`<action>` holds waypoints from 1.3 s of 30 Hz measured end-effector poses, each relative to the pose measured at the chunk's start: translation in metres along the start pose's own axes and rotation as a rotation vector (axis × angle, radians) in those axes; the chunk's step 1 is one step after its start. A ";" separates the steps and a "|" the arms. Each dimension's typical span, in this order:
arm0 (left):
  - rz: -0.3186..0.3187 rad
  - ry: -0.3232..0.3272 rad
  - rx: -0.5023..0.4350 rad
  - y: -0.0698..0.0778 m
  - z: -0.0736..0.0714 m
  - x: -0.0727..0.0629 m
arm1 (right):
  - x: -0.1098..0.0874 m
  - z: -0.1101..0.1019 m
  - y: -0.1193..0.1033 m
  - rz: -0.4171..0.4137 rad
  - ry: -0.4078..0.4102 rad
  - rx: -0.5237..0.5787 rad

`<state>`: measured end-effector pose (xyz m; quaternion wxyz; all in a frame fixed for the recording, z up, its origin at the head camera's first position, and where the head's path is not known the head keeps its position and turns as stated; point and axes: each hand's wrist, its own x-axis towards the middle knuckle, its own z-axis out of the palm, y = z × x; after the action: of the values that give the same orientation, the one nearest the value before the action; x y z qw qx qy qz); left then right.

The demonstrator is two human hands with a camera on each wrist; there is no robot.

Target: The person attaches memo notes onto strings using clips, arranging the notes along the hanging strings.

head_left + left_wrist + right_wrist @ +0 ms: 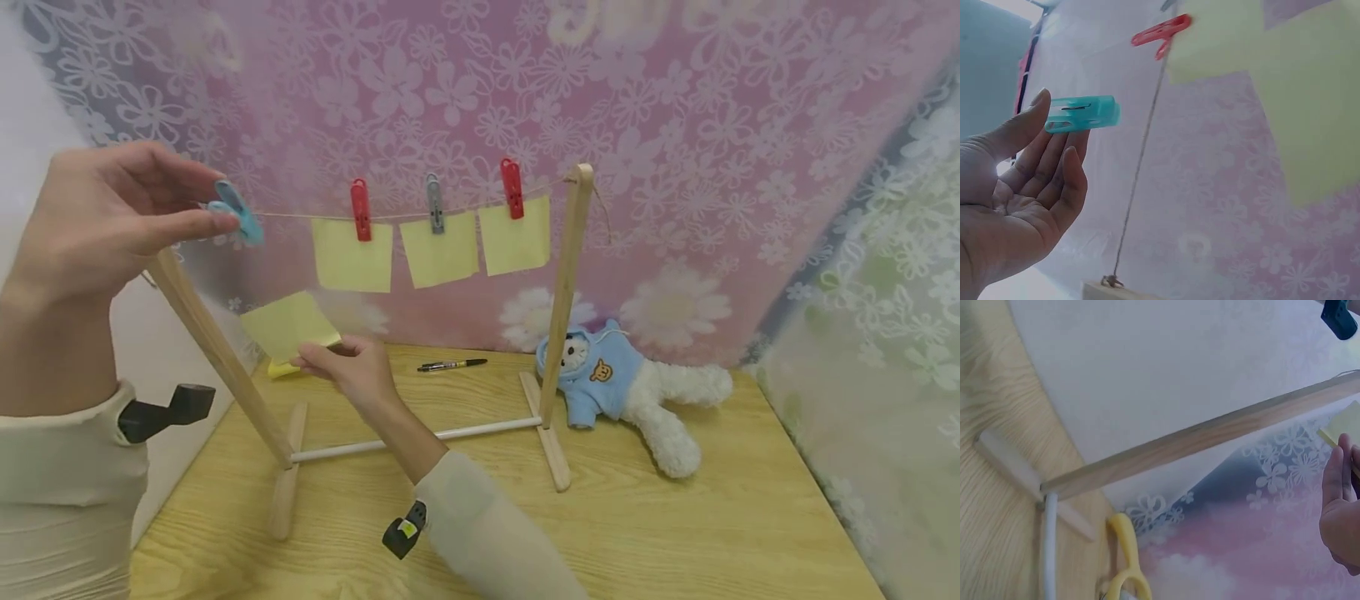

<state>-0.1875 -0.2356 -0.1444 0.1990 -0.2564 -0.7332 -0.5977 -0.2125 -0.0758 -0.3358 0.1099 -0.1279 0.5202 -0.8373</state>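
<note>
My left hand [101, 212] pinches a light blue clothespin [243, 218] between thumb and fingers, near the left end of a string [285, 216]. In the left wrist view the clothespin [1088, 112] lies sideways, beside the string. My right hand [360, 375] holds a yellow paper note [285, 323] by its lower right edge, below the string and tilted. Three more notes hang from the string: one [352, 267] under a red clothespin [361, 208], one [442, 254] under a grey clothespin [434, 204], one [517, 242] under another red clothespin [512, 187].
The string runs between two wooden posts [566, 292] joined low down by a white rod [487, 430]. A plush toy [607, 375] in a blue hoodie lies by the right post. A pen [452, 365] lies at the table's back. A yellow handled item [1124, 540] sits behind the left post.
</note>
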 end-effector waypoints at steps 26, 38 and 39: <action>-0.253 0.046 0.352 0.004 -0.014 0.039 | 0.029 0.042 -0.026 0.035 0.033 0.298; -0.308 -0.007 0.417 -0.005 -0.015 0.034 | 0.031 0.046 -0.024 0.029 0.076 0.374; -0.314 -0.010 0.425 -0.006 -0.015 0.033 | 0.031 0.046 -0.025 0.030 0.075 0.374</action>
<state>-0.2174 -0.2464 -0.1258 0.1498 -0.0949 -0.8740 -0.4524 -0.2281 -0.1137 -0.2909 0.1245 -0.0661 0.3609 -0.9219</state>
